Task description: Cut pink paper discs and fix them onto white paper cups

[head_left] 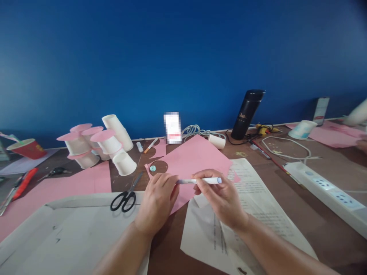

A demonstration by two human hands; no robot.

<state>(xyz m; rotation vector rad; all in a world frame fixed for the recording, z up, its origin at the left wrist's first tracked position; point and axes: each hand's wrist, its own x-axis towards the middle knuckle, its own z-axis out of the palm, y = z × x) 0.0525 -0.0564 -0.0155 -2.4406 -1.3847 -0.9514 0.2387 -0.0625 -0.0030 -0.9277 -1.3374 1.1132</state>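
Note:
A white marker pen (pixel 211 180) lies level between my two hands, above a sheet of pink paper (pixel 197 156). My right hand (pixel 222 196) is closed round its barrel, thumb and fingers pinching it. Fingers of my left hand (pixel 159 196) close on the pen's other end, and that end is mostly hidden. The pink sheet has a round cut-out at its left corner, where a small pale-green round thing (pixel 153 168) sits. Black-handled scissors (pixel 126 198) lie left of my left hand. Under my right forearm is a printed sheet (pixel 258 206).
Paper cups (pixel 124 163) with pink discs stand stacked at left. A red cup (pixel 27 148), a propped phone (pixel 172 128), a black flask (pixel 248 114) and a tipped cup (pixel 217 141) line the blue wall. A power strip (pixel 323 187) and cables lie right.

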